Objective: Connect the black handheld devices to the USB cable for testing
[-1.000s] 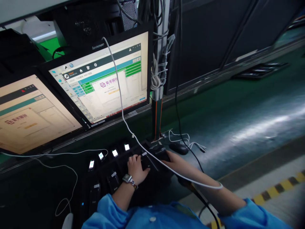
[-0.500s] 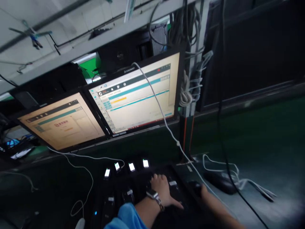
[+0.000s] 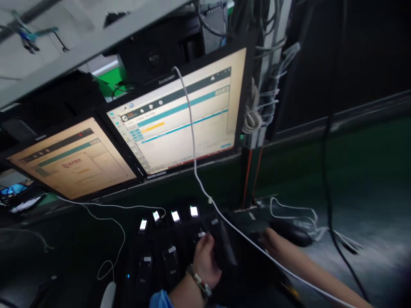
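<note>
Left hand: grip pinching a dark device (near tabletop's front edge).
Right hand: grip state unclear, beside mouse.

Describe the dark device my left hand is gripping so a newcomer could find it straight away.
Start at the right monitor and drop to the black tray below it. At the tray's right end the left hand grips a dark device. Unlike its four lit neighbours, its screen is dark.
</note>
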A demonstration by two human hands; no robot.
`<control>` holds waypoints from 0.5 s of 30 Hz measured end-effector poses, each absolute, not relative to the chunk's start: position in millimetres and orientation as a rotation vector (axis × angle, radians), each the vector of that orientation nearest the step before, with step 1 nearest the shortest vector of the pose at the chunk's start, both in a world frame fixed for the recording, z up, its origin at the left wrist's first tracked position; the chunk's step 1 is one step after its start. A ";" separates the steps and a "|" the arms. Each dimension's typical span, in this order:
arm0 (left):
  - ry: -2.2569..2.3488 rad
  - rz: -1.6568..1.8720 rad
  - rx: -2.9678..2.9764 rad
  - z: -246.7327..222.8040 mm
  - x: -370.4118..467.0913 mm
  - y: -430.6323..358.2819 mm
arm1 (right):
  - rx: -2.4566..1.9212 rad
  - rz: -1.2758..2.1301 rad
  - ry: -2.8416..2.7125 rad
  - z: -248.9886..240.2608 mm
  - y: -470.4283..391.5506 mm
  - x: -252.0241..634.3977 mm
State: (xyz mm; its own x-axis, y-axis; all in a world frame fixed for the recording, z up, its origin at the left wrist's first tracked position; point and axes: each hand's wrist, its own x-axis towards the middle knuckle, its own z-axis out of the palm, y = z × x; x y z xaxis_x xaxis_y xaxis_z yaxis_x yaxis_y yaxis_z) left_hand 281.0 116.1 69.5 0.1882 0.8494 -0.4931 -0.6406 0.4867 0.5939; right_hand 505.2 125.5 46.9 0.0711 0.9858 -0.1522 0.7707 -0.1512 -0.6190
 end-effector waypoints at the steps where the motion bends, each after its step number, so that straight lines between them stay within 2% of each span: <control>1: 0.813 1.031 0.178 73.9 275.8 116.5 | -1.907 0.824 -1.768 56.0 119.0 499.1; 7: 0.427 0.904 0.115 91.2 245.4 107.2 | -1.395 0.984 -1.850 106.6 80.3 444.5; 15: 0.649 0.893 0.343 93.0 226.7 87.7 | -1.103 0.803 -1.821 100.4 66.7 406.0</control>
State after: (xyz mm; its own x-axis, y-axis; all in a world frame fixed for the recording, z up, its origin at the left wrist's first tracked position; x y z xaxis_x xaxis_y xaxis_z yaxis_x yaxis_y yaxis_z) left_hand 226.7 87.7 93.0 0.4553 0.8067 -0.3767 -0.6075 0.5908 0.5308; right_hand 406.0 66.7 100.4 -0.2603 0.9082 0.3276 0.3706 0.4073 -0.8347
